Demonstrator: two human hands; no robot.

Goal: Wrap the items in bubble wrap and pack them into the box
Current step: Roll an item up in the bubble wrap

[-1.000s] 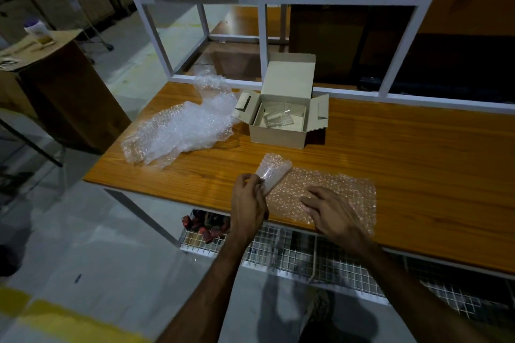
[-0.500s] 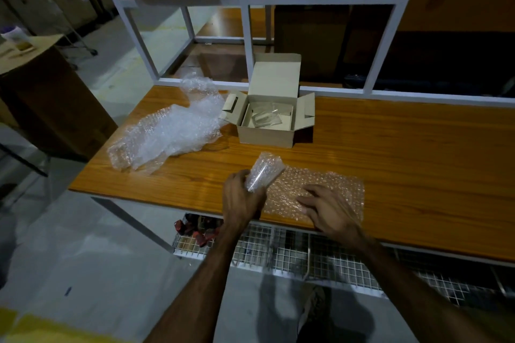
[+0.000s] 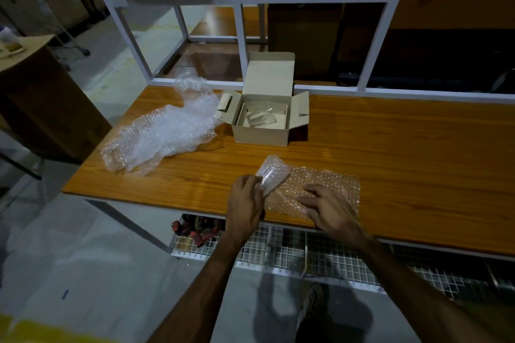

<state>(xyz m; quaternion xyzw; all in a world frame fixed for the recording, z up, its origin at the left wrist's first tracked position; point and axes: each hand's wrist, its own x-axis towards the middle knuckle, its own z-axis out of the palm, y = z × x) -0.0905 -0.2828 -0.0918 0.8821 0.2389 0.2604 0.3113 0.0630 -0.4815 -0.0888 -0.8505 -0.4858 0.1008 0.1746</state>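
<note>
Gripped between the curled fingers of the left hand [image 3: 245,203] is the rolled end of a bubble-wrap sheet [image 3: 328,186], lifted off the table as a wrapped bundle [image 3: 273,172]; what is inside the roll cannot be made out. Right hand [image 3: 331,211] is laid on the flat part of the sheet, fingers fairly straight and spread, pressing it down near the table's front edge.

Wooden table [image 3: 404,153]: orange-brown top, occupying most of the view; white metal frame [image 3: 239,36] rising behind it, with dark shelves beyond.

Loose bubble wrap [image 3: 164,133]: a large crumpled heap lying on the left part of the table, reaching back to the frame and ending just beside the box.

Cardboard box [image 3: 262,135]: set toward the back of the table, behind the hands and well apart from them. Lid is stood up at the rear, side flaps are folded outward. Clear wrapped items [image 3: 262,117] are seen lying inside; their number cannot be told.

Wire basket [image 3: 292,250]: hung under the table's front edge, white mesh. Red packets [image 3: 195,228] are seen at its left end.

A shoe [image 3: 312,303] is visible on the grey floor below, between the forearms.
</note>
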